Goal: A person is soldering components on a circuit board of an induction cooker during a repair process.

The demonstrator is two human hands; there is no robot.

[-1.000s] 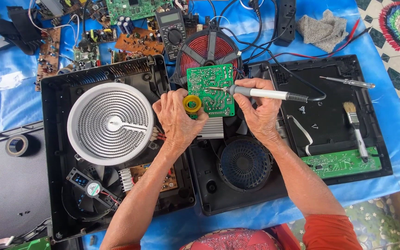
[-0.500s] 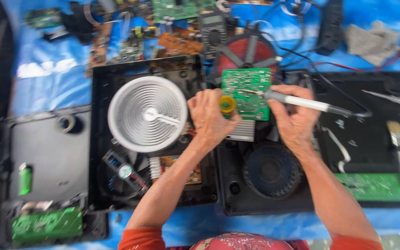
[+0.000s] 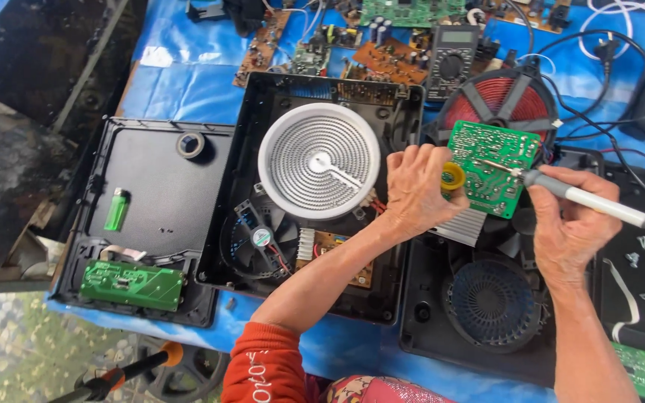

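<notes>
L hand (image 3: 416,186) steadies green board (image 3: 496,168), R hand (image 3: 572,227) (soldering iron (image 3: 591,201))

Taking the white round heater (image 3: 319,160) as the landmark: to its left lies a flat black panel (image 3: 151,194), mostly bare, with only a tape roll (image 3: 190,145), a green lighter (image 3: 116,210) and a green board (image 3: 132,285) on it. Above the heater, loose circuit boards (image 3: 382,56) and a meter (image 3: 451,60) crowd the blue counter (image 3: 181,67). Right of it, the left hand (image 3: 416,190), a green circuit board (image 3: 496,168) and the right hand (image 3: 572,224) with its soldering iron (image 3: 599,205) block the way. Below it, a small fan (image 3: 259,239) and the left forearm (image 3: 315,280) fill the casing.
</notes>
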